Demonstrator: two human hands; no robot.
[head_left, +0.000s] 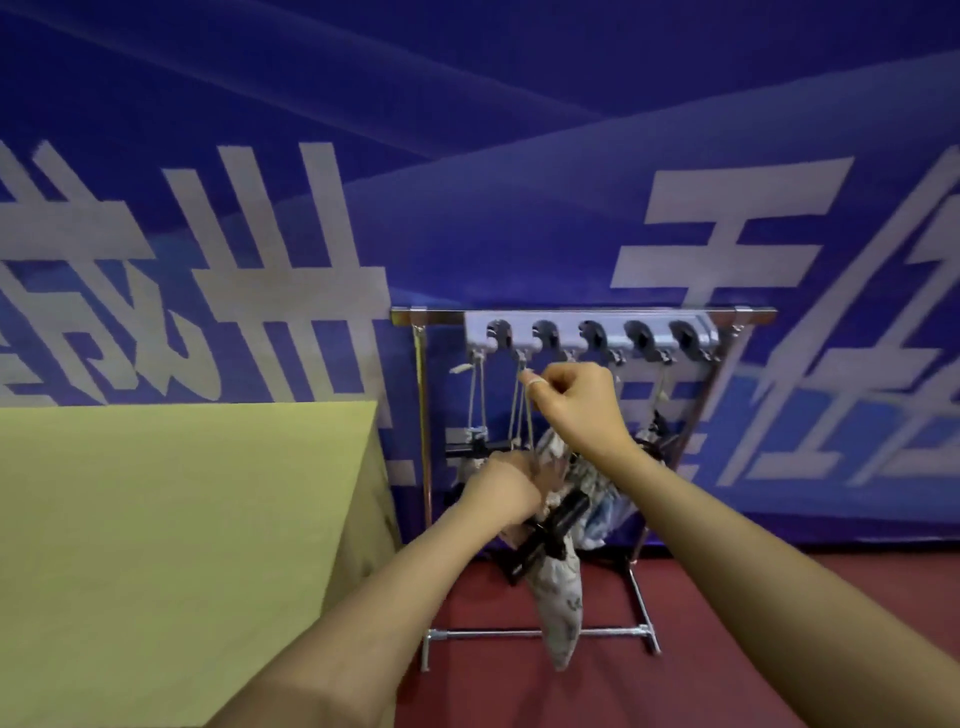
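A metal stand (422, 415) carries a grey holder bar (592, 332) with several round clips and small hooks. Folded umbrellas hang from the hooks by cord loops. My right hand (576, 402) pinches the grey cord loop (522, 415) just below the second hook. My left hand (506, 486) grips the top of a folded patterned umbrella (561, 597) with a black handle (558, 519), which hangs tilted in front of the stand. Another umbrella handle (470, 448) hangs at the left, and more folded umbrellas (649, 436) sit behind my right wrist.
A table with a yellow-green cloth (171, 545) stands close on the left of the stand. Behind is a blue banner wall (467, 156) with large white characters. The floor (727, 623) is dark red, and the stand's foot bar (519, 633) lies across it.
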